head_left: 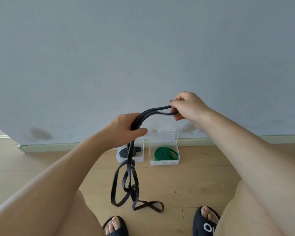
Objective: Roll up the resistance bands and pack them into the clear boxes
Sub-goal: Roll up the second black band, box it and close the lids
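Leftmost, my left hand curls its fingers around the black resistance band, whose loops hang below them to the floor. Rightward, my right hand pinches the band's upper end. Beyond the fingers, two clear boxes hold rolled bands.

Three resistance bands are counted: a black band held, a black coil, a green coil. Two clear boxes and two slippers are seen.
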Demonstrator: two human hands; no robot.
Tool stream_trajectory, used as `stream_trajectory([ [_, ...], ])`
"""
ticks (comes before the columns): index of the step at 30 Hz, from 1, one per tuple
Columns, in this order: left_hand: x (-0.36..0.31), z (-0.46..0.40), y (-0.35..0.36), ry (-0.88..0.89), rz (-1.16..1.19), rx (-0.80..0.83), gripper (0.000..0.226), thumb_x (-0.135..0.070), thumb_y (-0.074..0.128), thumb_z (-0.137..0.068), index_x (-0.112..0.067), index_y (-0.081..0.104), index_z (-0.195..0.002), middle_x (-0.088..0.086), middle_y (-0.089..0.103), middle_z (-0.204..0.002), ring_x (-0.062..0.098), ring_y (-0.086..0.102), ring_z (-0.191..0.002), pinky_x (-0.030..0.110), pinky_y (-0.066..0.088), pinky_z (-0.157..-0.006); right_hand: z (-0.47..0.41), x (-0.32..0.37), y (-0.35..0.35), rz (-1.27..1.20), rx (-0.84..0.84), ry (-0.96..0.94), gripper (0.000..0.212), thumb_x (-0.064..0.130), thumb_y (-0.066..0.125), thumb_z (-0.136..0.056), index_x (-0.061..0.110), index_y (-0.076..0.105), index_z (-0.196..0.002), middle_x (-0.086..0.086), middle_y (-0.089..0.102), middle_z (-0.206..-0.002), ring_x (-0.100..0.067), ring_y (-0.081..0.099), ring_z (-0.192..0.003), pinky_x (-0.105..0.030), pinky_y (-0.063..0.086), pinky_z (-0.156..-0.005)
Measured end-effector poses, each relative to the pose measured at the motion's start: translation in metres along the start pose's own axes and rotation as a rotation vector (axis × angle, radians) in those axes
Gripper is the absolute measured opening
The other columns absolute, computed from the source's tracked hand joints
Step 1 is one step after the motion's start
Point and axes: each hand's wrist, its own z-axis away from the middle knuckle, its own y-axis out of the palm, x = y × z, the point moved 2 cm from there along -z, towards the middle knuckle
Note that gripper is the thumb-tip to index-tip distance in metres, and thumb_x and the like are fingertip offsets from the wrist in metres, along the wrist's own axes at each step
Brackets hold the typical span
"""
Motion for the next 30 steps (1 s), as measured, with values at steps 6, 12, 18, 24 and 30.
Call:
stream_trajectory([
  [6, 0.002, 0.005, -0.001, -0.129, 0.105, 0.185, 0.043, -0.046, 0.07, -0.094, -0.014, 0.05, -0.071, -0.003, 0.051, -0.069, 0.012, 0.045, -0.064, 0.028, 0.037, -0.066, 0.003, 0.011, 0.004, -0.378, 0.154, -0.054, 0.013, -0.004, 0.069, -0.093, 0.005, 0.061, -0.089, -0.017, 0.067, -0.093, -0.026, 0.071, -0.079, -0.031, 0.061, -0.073],
  [12, -0.002, 0.0, 0.004, -0.073, 0.212, 0.095, 0.024, -0.039, 0.07, -0.095, -0.018, 0.061, -0.1, -0.004, 0.073, -0.102, 0.011, 0.073, -0.093, 0.039, 0.059, -0.089, 0.009, 0.02, 0.015, -0.385, 0.236, -0.142, 0.015, -0.009, 0.073, -0.087, 0.003, 0.064, -0.086, -0.018, 0.068, -0.089, -0.026, 0.072, -0.083, -0.029, 0.06, -0.074],
  [18, -0.01, -0.007, 0.006, 0.084, 0.238, -0.02, 0.018, -0.032, 0.064, -0.1, -0.029, 0.064, -0.118, -0.014, 0.07, -0.116, 0.003, 0.067, -0.106, 0.024, 0.055, -0.09, 0.012, 0.023, 0.022, -0.213, 0.216, -0.255, 0.014, 0.003, 0.08, -0.086, 0.006, 0.066, -0.085, -0.011, 0.07, -0.081, -0.018, 0.07, -0.073, -0.026, 0.057, -0.069],
  [24, -0.015, -0.008, 0.012, 0.098, 0.23, -0.045, 0.014, -0.028, 0.07, -0.096, -0.017, 0.064, -0.103, -0.011, 0.07, -0.097, 0.002, 0.069, -0.1, 0.016, 0.053, -0.086, 0.01, 0.024, 0.022, -0.149, 0.152, -0.338, 0.014, 0.015, 0.081, -0.087, 0.012, 0.068, -0.083, -0.004, 0.073, -0.077, -0.02, 0.068, -0.075, -0.03, 0.057, -0.07],
  [30, -0.021, -0.007, 0.012, 0.069, 0.269, -0.032, 0.017, -0.025, 0.069, -0.096, -0.023, 0.062, -0.112, -0.012, 0.069, -0.105, 0.006, 0.073, -0.098, 0.032, 0.057, -0.095, 0.011, 0.026, 0.023, -0.096, 0.082, -0.425, 0.015, 0.018, 0.082, -0.085, 0.016, 0.067, -0.08, -0.007, 0.073, -0.078, -0.017, 0.064, -0.068, -0.036, 0.056, -0.066],
])
